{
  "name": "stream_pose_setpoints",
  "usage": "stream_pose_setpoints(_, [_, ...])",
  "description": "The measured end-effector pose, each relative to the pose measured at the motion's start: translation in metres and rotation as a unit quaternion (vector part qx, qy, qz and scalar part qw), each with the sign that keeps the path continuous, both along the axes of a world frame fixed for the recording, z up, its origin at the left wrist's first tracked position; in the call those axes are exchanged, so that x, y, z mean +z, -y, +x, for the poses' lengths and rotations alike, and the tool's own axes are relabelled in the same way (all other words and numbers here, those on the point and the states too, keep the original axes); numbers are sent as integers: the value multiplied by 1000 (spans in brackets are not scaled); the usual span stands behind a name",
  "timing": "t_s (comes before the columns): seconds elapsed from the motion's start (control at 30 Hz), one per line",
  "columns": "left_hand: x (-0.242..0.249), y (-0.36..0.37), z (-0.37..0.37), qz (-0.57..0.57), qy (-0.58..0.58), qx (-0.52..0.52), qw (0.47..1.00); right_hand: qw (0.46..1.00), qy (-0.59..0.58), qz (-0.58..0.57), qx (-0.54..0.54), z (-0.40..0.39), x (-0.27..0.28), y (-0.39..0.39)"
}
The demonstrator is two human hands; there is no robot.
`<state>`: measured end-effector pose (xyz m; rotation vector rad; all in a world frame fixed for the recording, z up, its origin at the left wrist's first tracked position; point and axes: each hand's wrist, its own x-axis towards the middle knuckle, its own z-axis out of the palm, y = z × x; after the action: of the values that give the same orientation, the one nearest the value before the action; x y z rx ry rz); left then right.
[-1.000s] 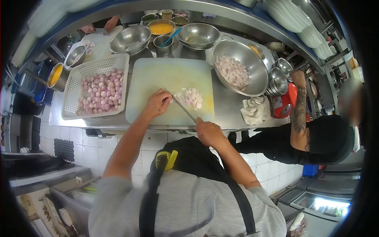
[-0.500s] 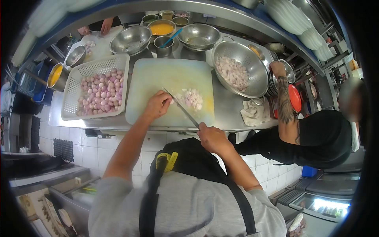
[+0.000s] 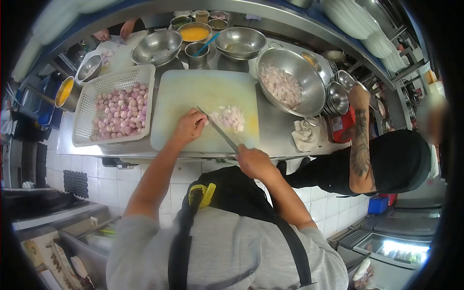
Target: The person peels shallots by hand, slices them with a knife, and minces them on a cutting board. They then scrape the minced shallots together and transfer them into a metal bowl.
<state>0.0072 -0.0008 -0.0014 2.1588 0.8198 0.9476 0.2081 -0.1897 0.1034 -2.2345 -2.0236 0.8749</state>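
On the pale cutting board, my right hand is closed round the handle of a knife. The blade slants up and left, its tip by my left fingers. My left hand has its fingertips pinched on a small peeled shallot beside the blade, mostly hidden by the fingers. Just right of the blade lies a pile of chopped shallots. A white plastic basket holding whole peeled shallots stands left of the board.
A large steel colander with chopped shallots stands right of the board, near a crumpled cloth. Steel bowls and a steel pot line the back. A co-worker's arm reaches in at right; another person's hands work far left.
The co-worker's hand at right has moved away from the stacked bowls, further right. My hands and the knife stay in nearly the same place over the board; the view has shifted slightly.
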Motion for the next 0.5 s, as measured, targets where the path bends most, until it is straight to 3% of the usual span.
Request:
stream_pose_setpoints(0.07, [1,-5,-1,16,2,3,1000,1000,10,-9,-5,-1,19,14])
stream_pose_setpoints(0.17, [-8,0,0,3,9,-8,1000,1000,-6,-22,-3,-1,-9,-1])
stream_pose_setpoints(0.37, [-3,-5,-2,-3,2,2,1000,1000,0,-8,-4,-3,23,15])
stream_pose_setpoints(0.5, [-6,-2,-1,-10,13,-13,1000,1000,-3,10,2,0,-14,-3])
